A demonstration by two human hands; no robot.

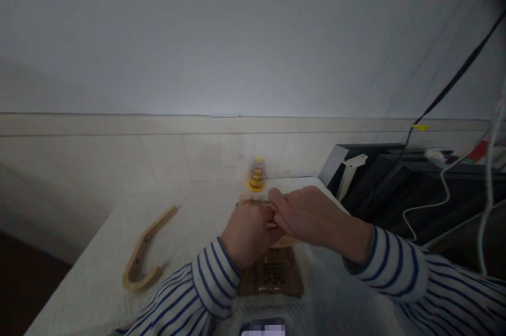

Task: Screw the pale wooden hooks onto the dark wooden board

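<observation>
My left hand [253, 231] and my right hand [310, 215] meet over the middle of the table, fingers closed. Between and beneath them shows a pale tan wooden piece [287, 241], mostly covered by my fingers, so its full shape is hidden. Both hands appear to grip it. Below lies a flat brown cardboard packet [272, 273] with dark print and shiny tape. A J-shaped wooden hook [138, 254] with dark holes in it rests on the table to the left, apart from my left hand. Just beyond my hands stands a small clear dome-shaped case [257, 174] with a yellow base and top.
A white cloth-like cover lies over the table [106, 262], which meets a pale panelled wall [166, 159]. At the right are dark panels [395, 183], a light metal bracket [350, 178] and white cables [446, 188]. A black strap [462, 70] hangs at upper right.
</observation>
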